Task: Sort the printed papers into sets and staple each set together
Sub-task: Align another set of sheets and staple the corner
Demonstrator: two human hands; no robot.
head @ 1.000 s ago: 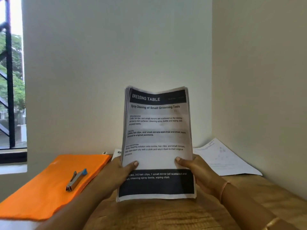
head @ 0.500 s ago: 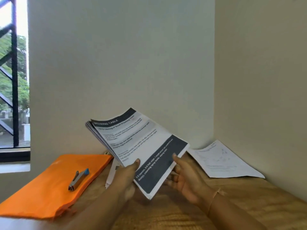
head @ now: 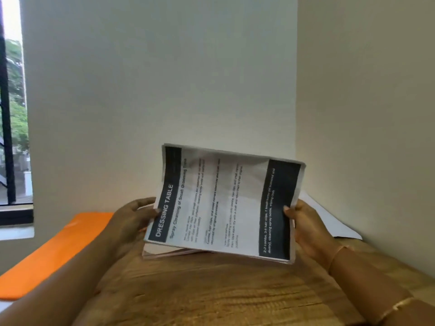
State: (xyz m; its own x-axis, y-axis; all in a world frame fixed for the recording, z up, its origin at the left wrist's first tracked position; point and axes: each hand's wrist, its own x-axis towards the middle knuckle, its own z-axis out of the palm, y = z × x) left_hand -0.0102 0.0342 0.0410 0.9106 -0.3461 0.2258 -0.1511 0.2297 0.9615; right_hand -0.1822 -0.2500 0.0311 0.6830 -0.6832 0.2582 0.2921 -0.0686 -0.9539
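"DRESSING TABLE" header on the top sheet (head: 226,203) of held papers

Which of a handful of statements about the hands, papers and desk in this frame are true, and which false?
1. The left hand and right hand each grip a short edge of the paper stack. True.
2. The stack is turned sideways, with its heading at the left end. True.
3. The orange folder lies right of the stack. False: it lies to the left.
4. A stapler is clamped on the stack's corner. False: no stapler shows.
5. A loose white sheet lies behind the right hand. True.
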